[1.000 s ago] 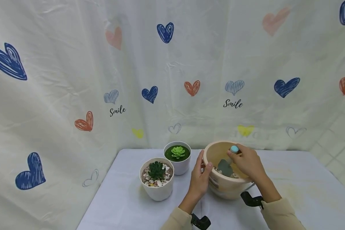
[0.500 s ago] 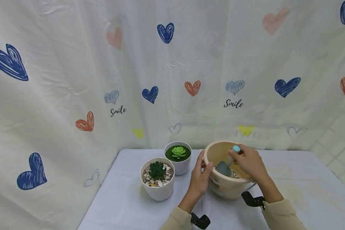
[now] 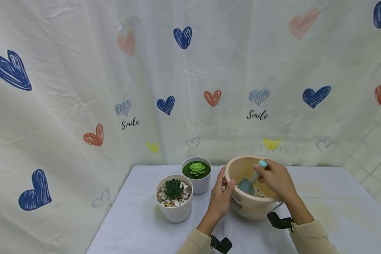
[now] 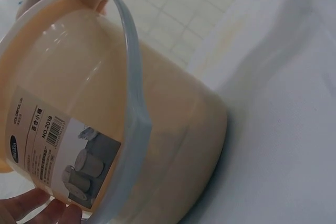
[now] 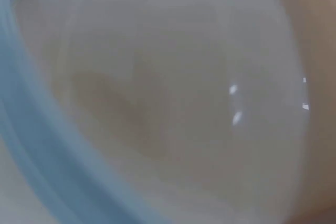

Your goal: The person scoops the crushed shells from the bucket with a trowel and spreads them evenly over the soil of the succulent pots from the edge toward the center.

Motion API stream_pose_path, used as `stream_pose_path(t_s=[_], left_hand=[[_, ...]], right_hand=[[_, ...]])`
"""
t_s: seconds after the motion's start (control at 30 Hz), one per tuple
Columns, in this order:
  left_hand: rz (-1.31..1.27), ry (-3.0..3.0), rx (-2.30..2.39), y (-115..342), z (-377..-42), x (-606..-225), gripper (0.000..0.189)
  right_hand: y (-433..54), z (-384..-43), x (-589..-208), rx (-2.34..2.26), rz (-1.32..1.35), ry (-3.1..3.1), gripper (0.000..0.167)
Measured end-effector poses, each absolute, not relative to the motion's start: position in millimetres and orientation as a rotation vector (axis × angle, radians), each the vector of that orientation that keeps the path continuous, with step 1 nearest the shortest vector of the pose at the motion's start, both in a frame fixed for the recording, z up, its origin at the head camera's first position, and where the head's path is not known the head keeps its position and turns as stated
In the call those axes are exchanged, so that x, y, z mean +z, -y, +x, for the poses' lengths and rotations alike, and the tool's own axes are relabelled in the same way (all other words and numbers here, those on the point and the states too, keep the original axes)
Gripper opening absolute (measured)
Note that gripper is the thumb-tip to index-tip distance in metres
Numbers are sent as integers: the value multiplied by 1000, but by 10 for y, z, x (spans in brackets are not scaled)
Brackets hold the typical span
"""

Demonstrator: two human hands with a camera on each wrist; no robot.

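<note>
My left hand [image 3: 220, 199] holds the cream bucket [image 3: 252, 206] by its left side, with the thumb near the rim. In the left wrist view its fingers [image 4: 50, 211] touch the bucket wall [image 4: 173, 124] below a printed label [image 4: 63, 150]. My right hand [image 3: 277, 178] grips the handle of a small blue-grey trowel [image 3: 247, 187] with a light blue end. The trowel blade leans inside the bucket, near pale pebbles [image 3: 259, 193]; its tip is hidden. Only the bucket's wall [image 5: 168, 98] and pale blue carrying handle [image 5: 58, 135] fill the right wrist view.
To the left stands a white pot [image 3: 174, 211] with a dark green succulent in pebbles. Behind it is another white pot [image 3: 201, 185] with a light green succulent. A white cloth [image 3: 139, 218] covers the table; a heart-printed curtain [image 3: 228, 63] hangs behind.
The trowel has tilted inside the bucket: its handle end shifted slightly right and its blade swung lower left. The left hand and bucket stay nearly in place.
</note>
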State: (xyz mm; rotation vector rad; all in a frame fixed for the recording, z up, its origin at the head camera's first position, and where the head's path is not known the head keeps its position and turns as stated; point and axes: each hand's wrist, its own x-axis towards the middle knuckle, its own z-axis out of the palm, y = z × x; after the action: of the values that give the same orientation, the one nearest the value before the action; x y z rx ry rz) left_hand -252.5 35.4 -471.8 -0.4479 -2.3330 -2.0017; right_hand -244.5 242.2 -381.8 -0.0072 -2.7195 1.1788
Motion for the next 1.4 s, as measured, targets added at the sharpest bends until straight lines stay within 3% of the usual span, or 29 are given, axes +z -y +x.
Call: stream_pose_path(t_s=[1.03,1.23,1.4], left_hand=[[-448,2325,-2023,-347,-2510,-4766,57],[-438,2325,-2012,-358,-2497,-4765,57],[-454,2321,-1994,-354,-2508,-4750,57]], right_hand=[[-2461,-2353,-3784,1523,-155,2390,61],[-2596,-2340,-3806,1680,-171,2243,55],[-2677,-2306,-3791,1843,-219,2089,38]])
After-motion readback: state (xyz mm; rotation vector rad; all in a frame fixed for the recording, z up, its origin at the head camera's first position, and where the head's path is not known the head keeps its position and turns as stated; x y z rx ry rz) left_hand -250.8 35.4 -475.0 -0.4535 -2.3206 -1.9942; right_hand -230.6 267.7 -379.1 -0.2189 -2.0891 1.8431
